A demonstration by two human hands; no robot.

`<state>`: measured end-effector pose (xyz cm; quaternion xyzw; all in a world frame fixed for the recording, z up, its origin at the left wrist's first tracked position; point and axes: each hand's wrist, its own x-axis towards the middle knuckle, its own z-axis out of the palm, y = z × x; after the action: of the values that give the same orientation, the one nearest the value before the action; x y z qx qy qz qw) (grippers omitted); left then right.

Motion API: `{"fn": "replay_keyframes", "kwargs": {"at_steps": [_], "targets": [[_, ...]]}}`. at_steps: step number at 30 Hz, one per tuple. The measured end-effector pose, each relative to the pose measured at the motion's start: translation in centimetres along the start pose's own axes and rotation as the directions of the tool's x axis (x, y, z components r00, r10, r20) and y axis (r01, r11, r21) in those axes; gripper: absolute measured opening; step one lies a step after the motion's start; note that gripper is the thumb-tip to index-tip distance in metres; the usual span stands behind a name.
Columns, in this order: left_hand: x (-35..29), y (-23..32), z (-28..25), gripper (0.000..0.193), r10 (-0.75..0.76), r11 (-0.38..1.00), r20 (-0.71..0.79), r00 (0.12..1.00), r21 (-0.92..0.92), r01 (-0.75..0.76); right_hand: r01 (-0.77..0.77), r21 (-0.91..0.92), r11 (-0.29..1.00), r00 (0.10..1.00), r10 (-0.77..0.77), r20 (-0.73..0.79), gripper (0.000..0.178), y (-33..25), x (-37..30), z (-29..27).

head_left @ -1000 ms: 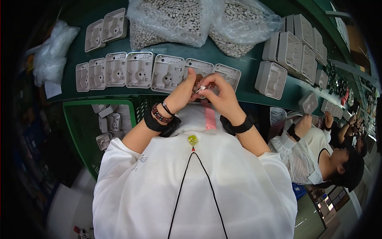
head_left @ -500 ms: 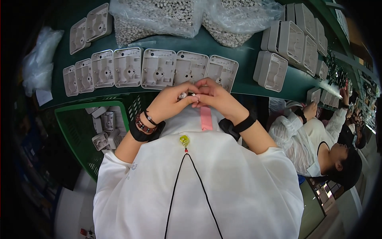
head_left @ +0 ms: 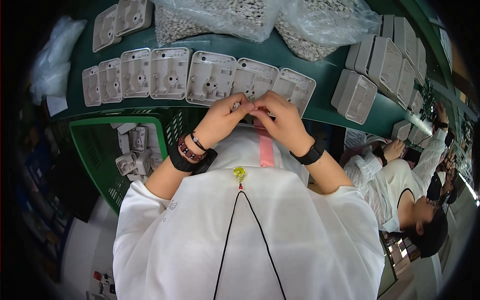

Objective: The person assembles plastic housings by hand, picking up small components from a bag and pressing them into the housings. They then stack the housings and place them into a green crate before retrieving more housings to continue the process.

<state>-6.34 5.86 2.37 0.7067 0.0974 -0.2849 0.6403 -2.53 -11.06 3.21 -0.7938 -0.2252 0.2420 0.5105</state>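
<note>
The fingers [head_left: 270, 105] have shifted, parting the thumbs [head_left: 263, 119].

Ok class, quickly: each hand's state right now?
Left hand: curled inward; whether holding anything, cannot tell.
Right hand: also curled; whether holding anything, cannot tell.

The housings [head_left: 211, 76] look matt plastic, the bags [head_left: 334, 26] glossy.

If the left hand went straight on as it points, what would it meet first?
Likely the right hand; the left hand appears close against it, though depth is unclear.
</note>
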Motion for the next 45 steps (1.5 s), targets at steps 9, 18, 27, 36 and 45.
{"fn": "replay_keyframes", "kwargs": {"at_steps": [9, 18, 27, 36, 45], "targets": [[2.2, -2.1, -1.8, 0.027, 0.005, 0.999, -0.163, 0.987, -0.042, -0.012, 0.134, -0.188, 0.973, 0.99, -0.125, 0.058, 0.012, 0.6, 4.3, -0.9], [2.9, -4.4, -2.3, 0.027, 0.198, 0.654, -0.298, 0.934, 0.75, 0.101, 0.525, -0.664, 0.533, 0.847, -0.405, 0.344, 0.009, 5.4, 10.1, -1.6], [3.4, -4.1, -2.1, 0.028, 0.164, 0.641, -0.276, 0.947, 0.76, 0.11, 0.616, -0.653, 0.441, 0.788, -0.373, 0.49, 0.009, 5.8, 10.2, -1.6], [3.7, -4.4, -1.6, 0.03, 0.149, 0.591, -0.292, 0.945, 0.793, 0.152, 0.286, -0.483, 0.827, 0.957, -0.223, 0.185, 0.026, 6.0, 7.7, -3.0], [3.2, -3.0, -2.9, 0.031, 0.132, 0.546, -0.262, 0.956, 0.824, 0.15, 0.202, -0.672, 0.712, 0.964, -0.265, 0.009, 0.026, 3.8, 5.9, 0.3]]}}
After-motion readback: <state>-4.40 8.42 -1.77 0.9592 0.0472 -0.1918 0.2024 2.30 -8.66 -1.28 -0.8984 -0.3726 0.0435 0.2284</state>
